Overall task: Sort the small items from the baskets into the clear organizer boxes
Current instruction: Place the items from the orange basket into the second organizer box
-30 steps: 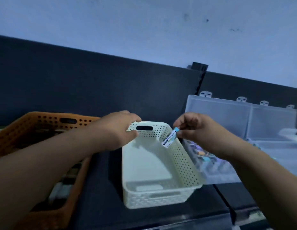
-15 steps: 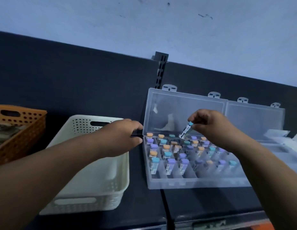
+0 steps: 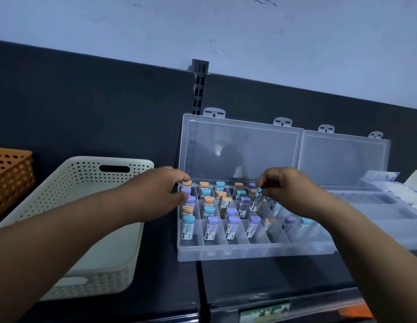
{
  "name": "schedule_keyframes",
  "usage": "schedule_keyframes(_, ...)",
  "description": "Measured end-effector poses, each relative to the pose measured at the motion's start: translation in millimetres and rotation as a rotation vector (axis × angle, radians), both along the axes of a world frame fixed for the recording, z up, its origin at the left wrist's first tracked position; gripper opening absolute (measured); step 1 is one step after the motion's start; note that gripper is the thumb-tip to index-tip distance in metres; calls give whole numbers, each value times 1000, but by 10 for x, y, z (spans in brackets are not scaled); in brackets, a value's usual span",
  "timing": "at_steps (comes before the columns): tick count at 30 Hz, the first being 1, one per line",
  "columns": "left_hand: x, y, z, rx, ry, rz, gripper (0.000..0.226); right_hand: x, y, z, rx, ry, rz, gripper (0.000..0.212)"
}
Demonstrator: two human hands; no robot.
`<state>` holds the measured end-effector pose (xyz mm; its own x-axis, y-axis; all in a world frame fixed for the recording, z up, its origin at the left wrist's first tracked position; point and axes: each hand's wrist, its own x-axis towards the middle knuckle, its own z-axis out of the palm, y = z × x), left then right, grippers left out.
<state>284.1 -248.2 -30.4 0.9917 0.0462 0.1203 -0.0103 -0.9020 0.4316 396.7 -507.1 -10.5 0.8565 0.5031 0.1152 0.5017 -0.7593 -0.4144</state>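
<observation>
Right hand: the right hand (image 3: 293, 194) pinches a teal-capped vial (image 3: 256, 201) by its cap between thumb and fingertips; the grip is closed tight on it.
Left hand: the left hand (image 3: 153, 194) curls its fingers and thumb round the far-left corner of the clear organizer box (image 3: 226, 252), apparently steadying it.
Where the vial is: tilted over the middle rows of the box, with its lower end down among the standing vials. Whether it already touches a compartment floor I cannot tell.
What has changed: a second ago this vial was held over the white basket (image 3: 86, 183) while the left hand gripped that basket's rim. Since then the right hand has carried it across to the box and lowered it, and the left hand has shifted from the basket to the box.
What that means: the pick and the carry are done, and this is the placing step for one item. The cap still has to be released once the vial sits upright in a free cell.
Box contents: many vials with orange, purple and teal caps stand in its compartments.
Nearby: an orange basket (image 3: 11, 178) sits at the far left, and a second organizer box (image 3: 342, 159) stands open to the right on the same dark shelf (image 3: 249, 280).
</observation>
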Motion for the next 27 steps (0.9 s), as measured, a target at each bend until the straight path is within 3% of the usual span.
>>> schedule_keyframes(4, 19, -23, 3, 13, -6, 4, 34, 9, 36, -61, -42, 32, 38, 24)
schedule_keyframes(12, 14, -13, -7, 10, 0, 20, 30, 32, 80, -35, -28, 56, 76, 15)
schedule_keyframes(27, -21, -2, -23, 17, 23, 35, 34, 105, 141, -211, -144, 262, 65, 20)
